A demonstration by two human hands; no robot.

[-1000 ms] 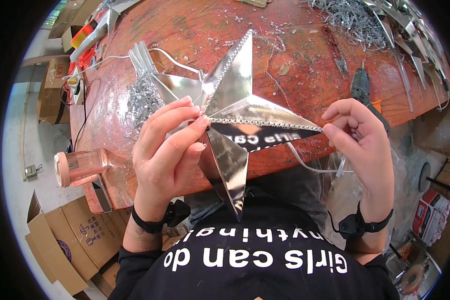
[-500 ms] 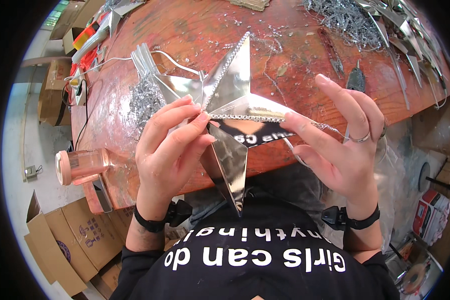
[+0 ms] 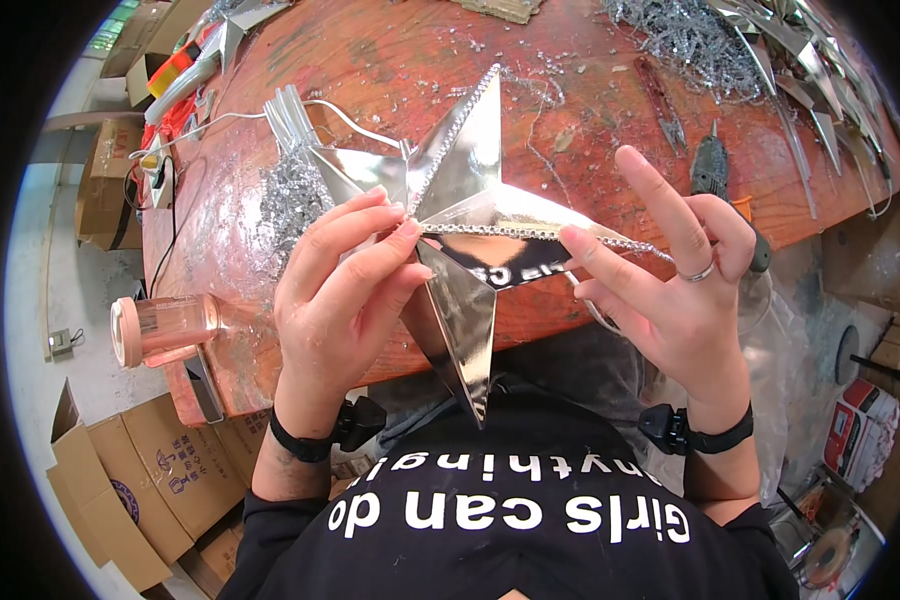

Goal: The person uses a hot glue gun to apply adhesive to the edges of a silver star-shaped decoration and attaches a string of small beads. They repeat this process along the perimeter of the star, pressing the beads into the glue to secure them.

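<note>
A shiny silver five-pointed star (image 3: 462, 300) is held up over the near part of the table. Sparkling silver chain trim (image 3: 490, 231) runs along the ridges of its upper and right points, with a loose tail past the right tip. My left hand (image 3: 335, 275) pinches the star near its centre, fingertips close to where the trim lines meet. With a fingertip on the trim and the thumb below the right point, my right hand (image 3: 675, 265) grips that point lightly. Its other fingers stretch away from the star. Behind the star lies a bundle of pale strips (image 3: 288, 118).
The worn red table (image 3: 370, 60) carries heaps of silver trim (image 3: 685, 45) and, at far right, several silver stars (image 3: 820, 90). Near my right hand lie a dark tool with a pointed tip (image 3: 710, 165) and a red-handled tool (image 3: 660, 100). A clear jar (image 3: 170, 330) lies at left.
My right hand has shifted slightly left along the trim, and its raised fingers have moved with it. My left hand and the star have stayed almost still.
</note>
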